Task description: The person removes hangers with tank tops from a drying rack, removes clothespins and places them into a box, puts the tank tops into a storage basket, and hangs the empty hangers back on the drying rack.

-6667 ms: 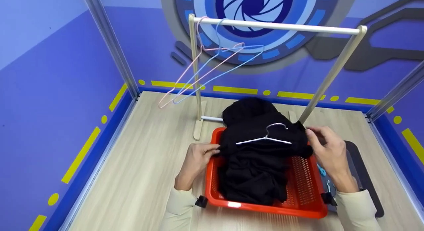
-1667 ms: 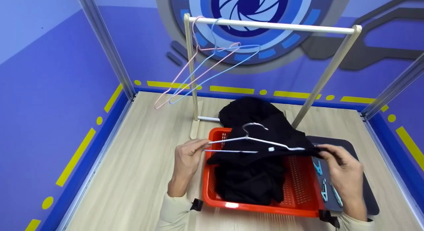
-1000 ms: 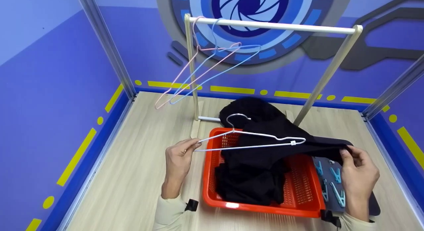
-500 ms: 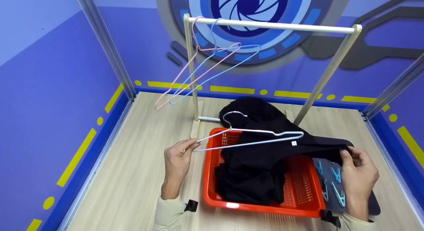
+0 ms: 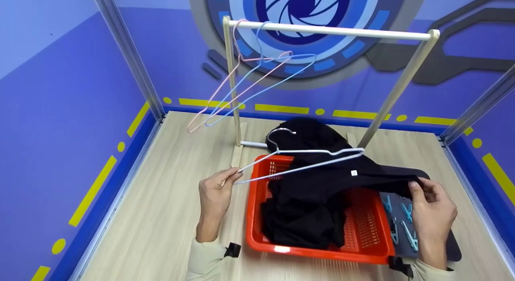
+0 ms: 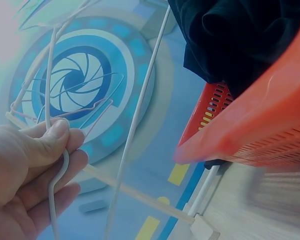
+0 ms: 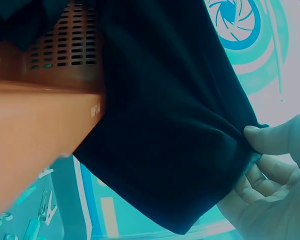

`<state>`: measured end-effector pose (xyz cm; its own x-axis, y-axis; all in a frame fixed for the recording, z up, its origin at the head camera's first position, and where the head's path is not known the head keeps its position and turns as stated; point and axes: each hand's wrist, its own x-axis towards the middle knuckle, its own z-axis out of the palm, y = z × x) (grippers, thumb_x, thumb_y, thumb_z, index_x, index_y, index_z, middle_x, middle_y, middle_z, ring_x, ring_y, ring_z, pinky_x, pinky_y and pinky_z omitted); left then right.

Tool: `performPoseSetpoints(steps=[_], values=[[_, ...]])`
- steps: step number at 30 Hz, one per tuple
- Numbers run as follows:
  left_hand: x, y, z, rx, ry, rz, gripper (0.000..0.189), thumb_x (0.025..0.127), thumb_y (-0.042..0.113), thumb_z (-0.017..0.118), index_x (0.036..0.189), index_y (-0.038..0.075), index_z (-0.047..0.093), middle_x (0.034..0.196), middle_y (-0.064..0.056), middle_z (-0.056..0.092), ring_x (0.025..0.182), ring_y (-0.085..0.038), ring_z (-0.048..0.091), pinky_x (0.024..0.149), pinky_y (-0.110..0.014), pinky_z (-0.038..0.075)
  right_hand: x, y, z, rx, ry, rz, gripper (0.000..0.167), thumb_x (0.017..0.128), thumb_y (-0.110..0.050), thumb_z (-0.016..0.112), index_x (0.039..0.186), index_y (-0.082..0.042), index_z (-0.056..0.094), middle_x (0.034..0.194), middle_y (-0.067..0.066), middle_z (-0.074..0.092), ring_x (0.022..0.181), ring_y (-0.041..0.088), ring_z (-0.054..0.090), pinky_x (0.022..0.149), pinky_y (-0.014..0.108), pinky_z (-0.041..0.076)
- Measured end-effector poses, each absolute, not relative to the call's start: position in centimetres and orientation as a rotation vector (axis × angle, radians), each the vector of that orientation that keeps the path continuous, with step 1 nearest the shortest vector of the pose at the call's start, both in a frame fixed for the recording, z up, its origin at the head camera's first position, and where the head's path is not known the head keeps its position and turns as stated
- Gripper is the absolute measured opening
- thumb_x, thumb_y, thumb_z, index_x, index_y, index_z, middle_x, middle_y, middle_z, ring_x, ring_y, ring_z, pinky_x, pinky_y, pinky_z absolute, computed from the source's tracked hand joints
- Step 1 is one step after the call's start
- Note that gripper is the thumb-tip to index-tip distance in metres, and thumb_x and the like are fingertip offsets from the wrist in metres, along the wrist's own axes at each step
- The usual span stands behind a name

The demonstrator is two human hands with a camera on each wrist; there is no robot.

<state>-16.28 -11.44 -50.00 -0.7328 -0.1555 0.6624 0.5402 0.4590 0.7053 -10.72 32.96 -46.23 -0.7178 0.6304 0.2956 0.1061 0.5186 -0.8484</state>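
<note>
A white wire hanger (image 5: 299,151) is held up by my left hand (image 5: 215,194), thumb and fingertips pinching its wire near the left end. The hanger's right end is free, in front of the black garment (image 5: 310,188), and its metal hook points up. Thumb and fingers of my right hand (image 5: 434,208) pinch an edge of that garment, stretching one part out to the right. A small white label (image 5: 354,173) shows on the cloth. In the right wrist view, a wide panel of dark cloth (image 7: 170,130) hangs from the pinched edge.
Under the garment stands a red basket (image 5: 322,253) with more black cloth inside. To its right, several turquoise clothespins (image 5: 409,236) lie on a dark grey tray (image 5: 452,248). Behind rises a rack (image 5: 334,30) bearing a pink hanger (image 5: 234,36) and a blue hanger (image 5: 258,39).
The hanger, which lay over the cloth, has come out to the left with its right end raised. My right hand has drawn the garment's edge rightward, uncovering the label.
</note>
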Motion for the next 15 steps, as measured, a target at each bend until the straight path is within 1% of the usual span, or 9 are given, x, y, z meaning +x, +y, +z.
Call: performPoseSetpoints(steps=[7, 11, 13, 15], values=[[-15.9, -10.8, -50.1, -0.244, -2.043, -1.283, 0.013, 0.081, 0.002, 0.090, 0.093, 0.005, 0.086, 0.088, -0.001, 0.081, 0.078, -0.018, 0.078, 0.069, -0.024, 0.058, -10.5, 32.2, -46.1, -0.488, -2.168, 1.184, 0.024, 0.102, -0.016, 0.074, 0.118, 0.002, 0.074, 0.088, -0.027, 0.066, 0.079, -0.007, 0.064, 0.070, 0.007, 0.047], [-15.5, -10.0, -50.2, -0.229, -2.027, -1.334, 0.014, 0.082, 0.000, 0.090, 0.094, 0.005, 0.086, 0.088, -0.002, 0.081, 0.075, -0.016, 0.076, 0.066, -0.019, 0.057, -10.5, 31.5, -46.2, -0.408, -2.174, 1.203, 0.021, 0.100, -0.013, 0.076, 0.115, 0.002, 0.076, 0.088, -0.024, 0.069, 0.077, -0.005, 0.065, 0.067, 0.009, 0.046], [-15.3, -9.6, -50.3, -0.216, -2.023, -1.385, 0.013, 0.084, -0.002, 0.088, 0.095, 0.004, 0.085, 0.088, -0.005, 0.080, 0.073, -0.015, 0.075, 0.065, -0.017, 0.056, -10.5, 31.1, -46.2, -0.369, -2.191, 1.206, 0.019, 0.099, -0.011, 0.078, 0.114, 0.001, 0.077, 0.087, -0.023, 0.070, 0.076, -0.005, 0.065, 0.066, 0.009, 0.046], [-15.1, -9.2, -50.3, -0.193, -2.028, -1.417, 0.013, 0.085, -0.003, 0.087, 0.096, 0.003, 0.085, 0.088, -0.007, 0.080, 0.071, -0.016, 0.074, 0.065, -0.015, 0.055, -10.5, 30.6, -46.2, -0.328, -2.222, 1.226, 0.019, 0.098, -0.009, 0.079, 0.114, 0.001, 0.077, 0.088, -0.016, 0.073, 0.076, -0.005, 0.066, 0.067, 0.009, 0.048]])
